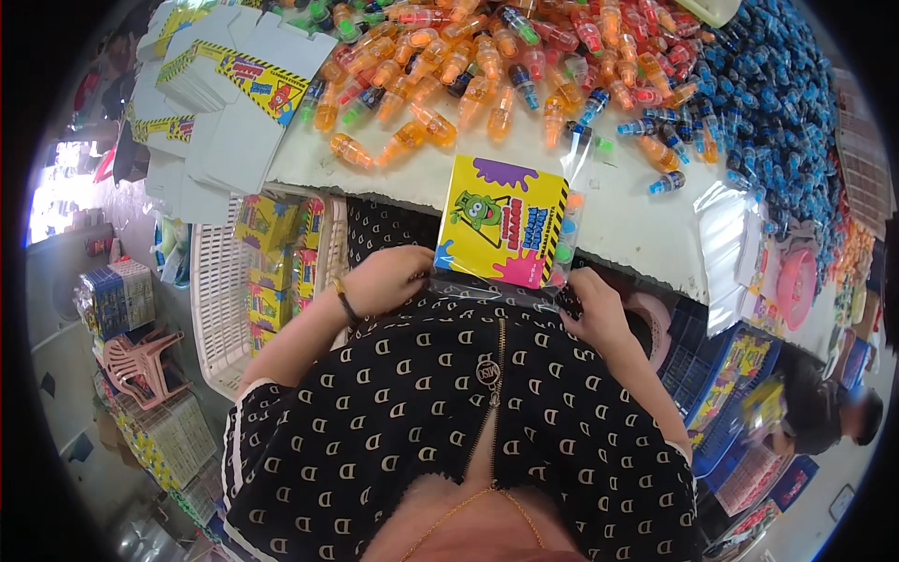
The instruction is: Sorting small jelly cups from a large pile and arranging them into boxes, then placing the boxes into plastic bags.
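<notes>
Over the table spread heaps of loose blue bottles and orange bottles, so plenty looks left to box. The crate holds boxes that look finished; flat cartons lie unfilled. At the table's near edge, between the hands, a clear bag wraps the yellow box, seemingly filled, for coloured tips show along its right side. The left hand curls its fingers at one lower corner; the right hand bends by the other. Whether either pinches film, I can't tell.
</notes>
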A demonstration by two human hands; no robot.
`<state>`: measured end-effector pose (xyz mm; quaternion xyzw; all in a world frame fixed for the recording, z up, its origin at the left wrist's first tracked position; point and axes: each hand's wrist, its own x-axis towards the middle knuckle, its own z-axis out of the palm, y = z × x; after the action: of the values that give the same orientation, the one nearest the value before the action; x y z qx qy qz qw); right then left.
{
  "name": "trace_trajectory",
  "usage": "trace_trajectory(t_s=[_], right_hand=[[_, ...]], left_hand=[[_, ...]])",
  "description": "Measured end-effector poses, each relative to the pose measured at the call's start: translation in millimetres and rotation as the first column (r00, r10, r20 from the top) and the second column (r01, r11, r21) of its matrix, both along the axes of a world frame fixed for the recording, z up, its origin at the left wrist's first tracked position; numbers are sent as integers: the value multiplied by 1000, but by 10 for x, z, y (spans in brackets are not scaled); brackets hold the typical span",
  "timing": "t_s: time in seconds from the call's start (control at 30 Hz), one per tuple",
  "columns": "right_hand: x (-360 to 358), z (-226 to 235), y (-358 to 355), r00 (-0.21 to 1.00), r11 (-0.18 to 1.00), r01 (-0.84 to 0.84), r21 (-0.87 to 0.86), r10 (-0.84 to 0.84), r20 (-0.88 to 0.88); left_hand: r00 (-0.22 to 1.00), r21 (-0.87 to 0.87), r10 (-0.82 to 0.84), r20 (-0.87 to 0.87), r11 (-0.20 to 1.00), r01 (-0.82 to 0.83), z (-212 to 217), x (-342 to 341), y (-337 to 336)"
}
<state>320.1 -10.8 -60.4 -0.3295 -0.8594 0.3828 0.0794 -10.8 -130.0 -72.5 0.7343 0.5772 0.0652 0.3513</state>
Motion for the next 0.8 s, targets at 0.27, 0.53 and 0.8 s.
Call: trace_trajectory(t_s=[0.27,0.53,0.8], right_hand=[[-231,-252,-74,966,979,201,15,-201,164],[-81,-201,58,964,958,-98,-269,158,213],[-410,-186,261,995,897,-86,-434,53,-88]], left_hand=[[79,-718,816,572,545,-432,-187,179,415],[-188,-679,697,692,540,-498,-50,140,-136],[-693,-676,35,720,257,-690,-284,-779,-1918]])
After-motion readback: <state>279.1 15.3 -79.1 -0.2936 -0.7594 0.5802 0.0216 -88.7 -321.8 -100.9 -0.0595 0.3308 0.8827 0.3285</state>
